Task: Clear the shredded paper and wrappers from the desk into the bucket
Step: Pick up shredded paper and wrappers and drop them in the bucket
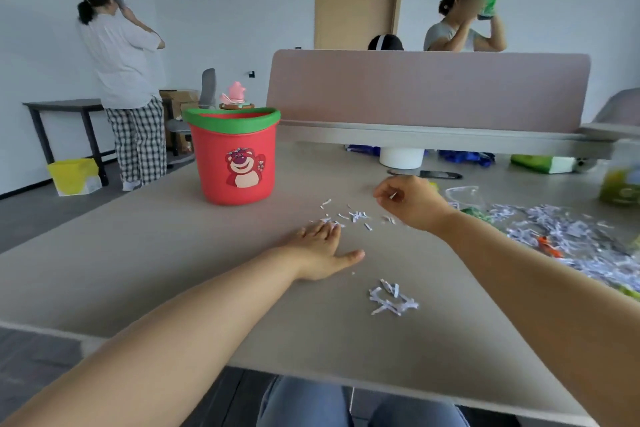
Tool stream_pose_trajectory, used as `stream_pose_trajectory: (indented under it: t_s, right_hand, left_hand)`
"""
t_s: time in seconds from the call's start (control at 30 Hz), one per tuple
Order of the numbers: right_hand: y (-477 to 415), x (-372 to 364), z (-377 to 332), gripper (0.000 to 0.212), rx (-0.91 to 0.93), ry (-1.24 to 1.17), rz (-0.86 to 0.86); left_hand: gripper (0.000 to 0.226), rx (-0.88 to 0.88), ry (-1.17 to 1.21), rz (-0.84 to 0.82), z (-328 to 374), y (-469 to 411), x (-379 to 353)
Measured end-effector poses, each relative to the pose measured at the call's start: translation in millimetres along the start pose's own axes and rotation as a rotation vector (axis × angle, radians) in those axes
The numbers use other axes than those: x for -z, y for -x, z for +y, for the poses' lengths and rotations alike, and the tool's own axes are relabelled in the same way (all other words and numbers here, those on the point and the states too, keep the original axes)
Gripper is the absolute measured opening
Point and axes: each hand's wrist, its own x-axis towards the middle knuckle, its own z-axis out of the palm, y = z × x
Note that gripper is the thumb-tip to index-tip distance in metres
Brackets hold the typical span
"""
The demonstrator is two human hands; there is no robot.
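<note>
Left hand [320, 246] lies flat, fingers together, beside the scraps [349, 217] right of the bucket [235, 156]; right hand [408, 201] pinches one sliver. Sweeping could scatter them.

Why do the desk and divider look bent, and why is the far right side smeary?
Head view: the wide-angle lens bows the desk edge and divider; the green packet at far right is blurred, while the bucket and both hands, left and right, stay fairly sharp; lighting is soft, with faint shadows.

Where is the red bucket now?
The red bucket stands on the desk at left in the head view, beyond the left hand.
</note>
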Motion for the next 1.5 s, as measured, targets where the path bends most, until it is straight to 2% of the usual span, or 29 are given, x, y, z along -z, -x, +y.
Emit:
stream_pose_trajectory:
  t_s: [0.07, 0.17, 0.27, 0.37, 0.5, 0.63, 0.73, 0.83, 1.03, 1.3, 1.4, 1.5]
  right_hand:
    - [17.3, 11.1, 9.4, 0.015, -0.020, 0.011, -0.012]
    - [42.2, 23.8, 23.2, 0.016, -0.055, 0.027, -0.035]
    - [66.3, 32.3, 40.5, 0.014, -0.130, 0.038, -0.054]
    - [91.0, 42.1, 56.7, 0.019, -0.206, 0.066, -0.078]
    - [120.6, 58.0, 78.4, 0.032, -0.258, 0.161, -0.006]
    - [146.4, 76.2, 95.8, 0.063, -0.412, 0.399, -0.071]
    - [161.1, 82.4, 109.4, 0.101, -0.545, 0.387, -0.221]
    - [161.8, 78.4, 118.9, 0.116, -0.571, 0.344, -0.329]
    - [108.2, 55.3, 125.8, 0.107, -0.523, 0.342, -0.360]
    - [43.3, 32.7, 142.0, 0.112, -0.464, 0.427, -0.329]
    - [33.1, 38.5, 146.8, 0.115, -0.389, 0.429, -0.312]
    - [34.6, 48.0, 154.2, 0.119, -0.446, 0.355, -0.299]
  left_hand:
    - [0.082, -0.048, 0.020, -0.018, 19.0, 3.3, 0.9]
    - [0.087, -0.133, 0.171, -0.081, 32.1, 19.2, 6.0]
    - [0.103, -0.210, 0.067, -0.102, 37.4, 33.3, 3.1]
    - [0.111, -0.211, -0.032, -0.087, 49.4, 36.0, -9.7]
    - [0.108, -0.113, 0.038, -0.016, 68.5, 19.3, -12.8]
    - [0.108, 0.030, 0.044, 0.059, 64.6, -7.4, -6.3]
    - [0.109, 0.098, 0.035, 0.072, 50.0, -25.2, -1.7]
    - [0.110, 0.101, 0.033, 0.051, 46.8, -45.6, 0.9]
    - [0.105, 0.001, 0.012, 0.013, 64.3, -83.3, 8.1]
    - [0.109, -0.222, 0.058, 0.073, 77.3, -128.8, 12.3]
    - [0.115, -0.221, -0.074, 0.146, 72.5, -131.6, 18.4]
    - [0.123, -0.115, -0.088, 0.158, 52.0, -124.4, 26.3]
